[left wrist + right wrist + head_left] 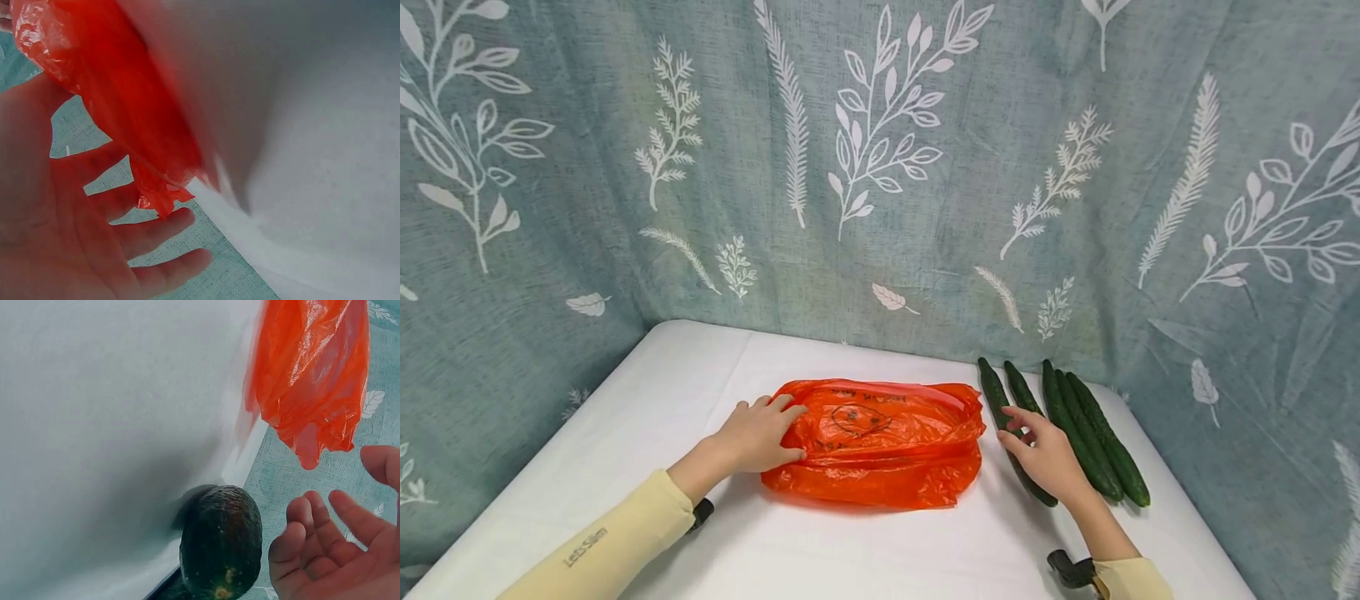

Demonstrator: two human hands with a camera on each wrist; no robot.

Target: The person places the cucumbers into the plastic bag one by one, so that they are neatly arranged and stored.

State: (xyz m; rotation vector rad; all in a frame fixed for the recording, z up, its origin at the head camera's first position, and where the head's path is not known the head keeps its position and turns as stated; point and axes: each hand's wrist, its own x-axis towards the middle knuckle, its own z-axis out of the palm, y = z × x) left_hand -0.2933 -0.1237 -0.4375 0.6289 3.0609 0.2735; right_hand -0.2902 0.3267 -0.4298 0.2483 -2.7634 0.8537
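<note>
An orange-red plastic bag (880, 442) with dark print lies on the white table, its opening not plain to see. My left hand (765, 435) rests at the bag's left end with the fingers spread; the left wrist view shows straight fingers (153, 234) beside the red plastic. To the right of the bag, my right hand (1047, 450) hovers over the nearest cucumber (996, 392), fingers loosely bent and holding nothing. In the right wrist view that hand (344, 544) is apart from both the bag (312, 375) and a cucumber's end (222, 544).
More dark green cucumbers (1108, 425) lie side by side on the right part of the white table (700, 375). A green-blue curtain (925, 275) with white leaf patterns hangs behind and at both sides of the table.
</note>
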